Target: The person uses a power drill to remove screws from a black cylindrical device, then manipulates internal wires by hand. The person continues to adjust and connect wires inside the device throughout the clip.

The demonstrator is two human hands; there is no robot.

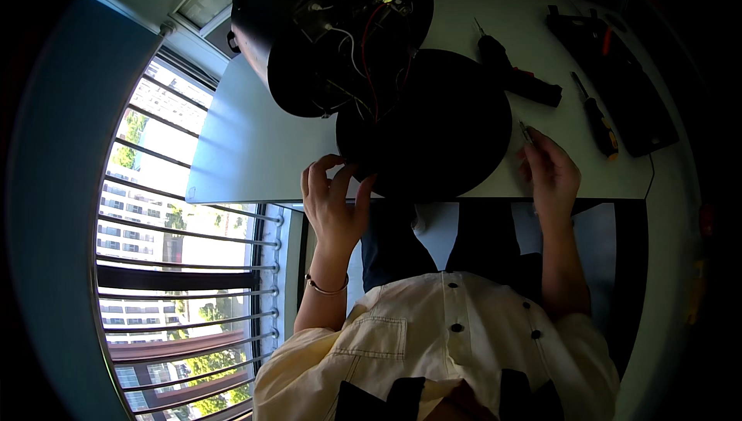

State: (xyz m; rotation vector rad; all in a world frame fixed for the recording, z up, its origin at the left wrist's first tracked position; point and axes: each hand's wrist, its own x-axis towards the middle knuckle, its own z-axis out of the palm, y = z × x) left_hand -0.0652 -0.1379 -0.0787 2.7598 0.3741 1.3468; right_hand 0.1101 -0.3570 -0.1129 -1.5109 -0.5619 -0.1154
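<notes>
A round black disc [433, 127] lies flat at the table's front edge, too dark to show detail. My left hand [334, 201] is at its near left rim with fingers apart and nothing visible in them; whether the fingertips touch the rim I cannot tell. To the right of the disc, my right hand [553, 178] pinches a small, thin metal piece [526, 134] between thumb and fingers, its tip pointing away from me. Behind the disc, a black drum-shaped housing [255, 42] rests on its side, its open end showing red and white wires [363, 42].
A dark cordless screwdriver [514, 77] lies right of the disc. Beyond it are a yellow-and-black screwdriver [597, 123] and a long black tool case [622, 85]. The white table [239, 151] ends just before my body. A barred window [185, 228] is at left.
</notes>
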